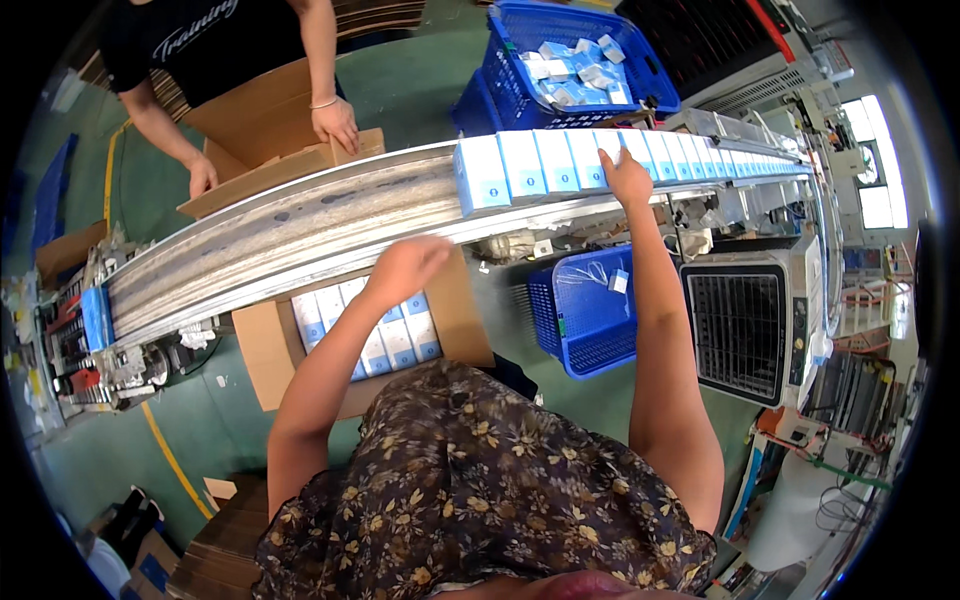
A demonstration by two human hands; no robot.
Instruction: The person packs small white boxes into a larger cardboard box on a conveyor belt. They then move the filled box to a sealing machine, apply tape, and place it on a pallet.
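A long row of small white-and-blue cartons (543, 163) stands side by side on the conveyor (330, 207), running to the far right. My right hand (630, 180) rests against the row from the near side, thumb and finger apart and touching the cartons without visibly gripping one. Blurred by motion, my left hand (408, 268) hovers at the conveyor's near edge, left of the row, and its fingers cannot be made out clearly. Below it sits an open cardboard box (265, 350), holding several packed white-and-blue cartons (398, 343), partly hidden by my left forearm.
Across the conveyor, a person in black has both hands on another cardboard box (255, 110). A blue crate (500, 70) of loose cartons stands at the back. Nearer, another blue crate (590, 345) stands beside a grey air cooler (738, 330).
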